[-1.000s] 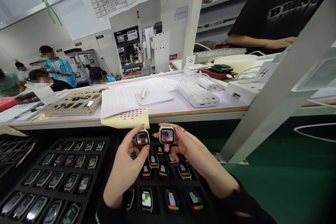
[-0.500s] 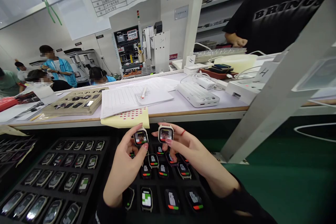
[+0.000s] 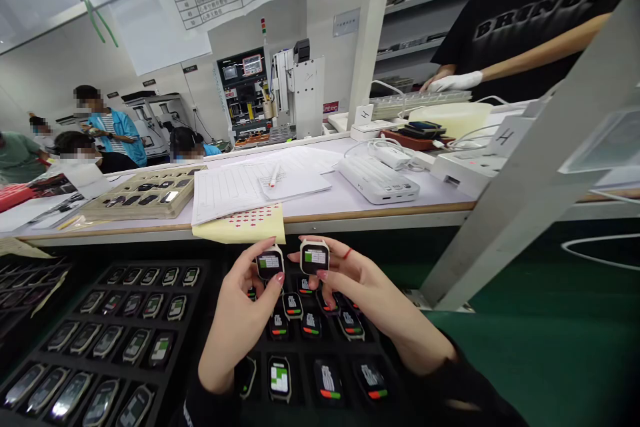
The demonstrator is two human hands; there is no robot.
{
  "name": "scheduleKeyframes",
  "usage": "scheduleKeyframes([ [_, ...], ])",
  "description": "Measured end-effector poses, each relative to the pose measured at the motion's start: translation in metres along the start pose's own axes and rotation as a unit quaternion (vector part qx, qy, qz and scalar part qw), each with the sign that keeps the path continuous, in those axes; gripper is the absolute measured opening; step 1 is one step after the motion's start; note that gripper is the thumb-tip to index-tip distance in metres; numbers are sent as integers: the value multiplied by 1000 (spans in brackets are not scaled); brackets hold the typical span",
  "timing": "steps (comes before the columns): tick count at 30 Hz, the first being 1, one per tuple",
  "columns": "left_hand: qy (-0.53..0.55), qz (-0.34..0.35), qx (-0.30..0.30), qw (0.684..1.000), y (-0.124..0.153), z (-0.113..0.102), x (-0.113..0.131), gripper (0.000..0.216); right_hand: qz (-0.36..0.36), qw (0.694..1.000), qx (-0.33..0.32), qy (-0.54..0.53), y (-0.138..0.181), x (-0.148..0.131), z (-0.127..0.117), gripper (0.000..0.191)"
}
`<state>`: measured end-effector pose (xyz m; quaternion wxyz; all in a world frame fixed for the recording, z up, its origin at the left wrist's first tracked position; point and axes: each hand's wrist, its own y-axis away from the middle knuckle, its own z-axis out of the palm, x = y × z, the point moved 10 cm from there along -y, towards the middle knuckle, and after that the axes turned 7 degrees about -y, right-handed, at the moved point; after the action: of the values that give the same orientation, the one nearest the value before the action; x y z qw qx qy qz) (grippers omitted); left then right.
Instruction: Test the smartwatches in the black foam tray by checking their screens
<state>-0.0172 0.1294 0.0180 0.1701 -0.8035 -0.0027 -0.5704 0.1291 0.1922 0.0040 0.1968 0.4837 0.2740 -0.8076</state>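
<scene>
Left hand [image 3: 239, 330] and right hand [image 3: 373, 303] grip side by side

Left of the fingers, a black tray [image 3: 107, 310] holds rows of loose watches [image 3: 135, 347], which also lie below the fingertips. The left hand's thumb and fingers pinch the left watch [image 3: 270, 263] by its edges, holding it up above the tray. Just beside it, the right watch [image 3: 315, 257] sits clasped between the right hand's thumb and fingers. Both have pale, rounded-square cases and dark, lit screens showing a green-and-white display. The two watches are close but not touching. Just beyond the left hand's fingertips lies a yellow sheet [image 3: 240, 229] dotted with red.
</scene>
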Motion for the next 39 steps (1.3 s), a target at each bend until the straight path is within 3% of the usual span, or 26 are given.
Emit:
scheduleKeyframes([
  [8,-9,-4,19,1000,-1,-6,-2,39,10,1000,17,12,-1,5,-4,49],
  [17,-9,-13,-25,1000,0,5,-5,50,6,1000,-1,14,1,4,-1,51],
  [26,-9,-5,-14,1000,-1,3,-2,46,14,999,24,21,1,2,-3,52],
  [36,5,-2,3,1000,-2,-2,-1,37,14,999,7,29,0,2,1,53],
  [39,5,0,-6,1000,-2,0,-3,44,9,1000,3,19,0,2,0,52],
])
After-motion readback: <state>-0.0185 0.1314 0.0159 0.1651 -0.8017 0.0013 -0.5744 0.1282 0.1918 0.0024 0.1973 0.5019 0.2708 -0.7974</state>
